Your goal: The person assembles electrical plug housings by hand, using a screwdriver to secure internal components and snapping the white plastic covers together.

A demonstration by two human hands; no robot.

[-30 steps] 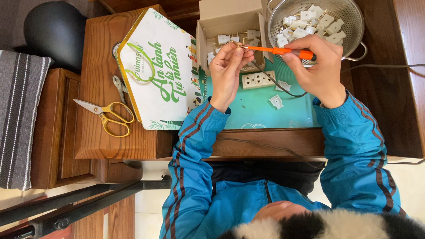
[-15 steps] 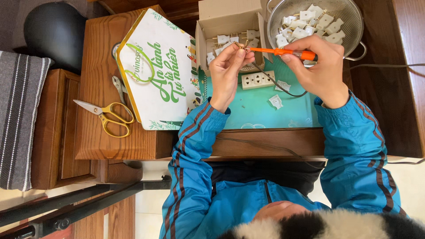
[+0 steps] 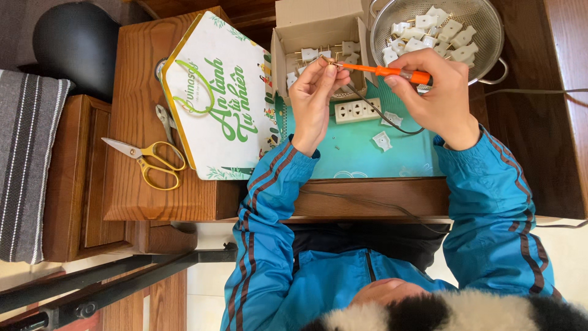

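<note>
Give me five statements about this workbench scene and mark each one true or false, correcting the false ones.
1. The right hand holds an orange-handled screwdriver. True.
2. The left hand is resting flat on the teal mat. False: it is raised, pinching a small part at the screwdriver's tip.
3. The metal colander holds white plug pieces. True.
4. The yellow-handled scissors lie inside the cardboard box. False: they lie on the wooden surface, left of the hexagonal lid.
5. A white socket strip lies on the teal mat between the two hands. True.
</note>
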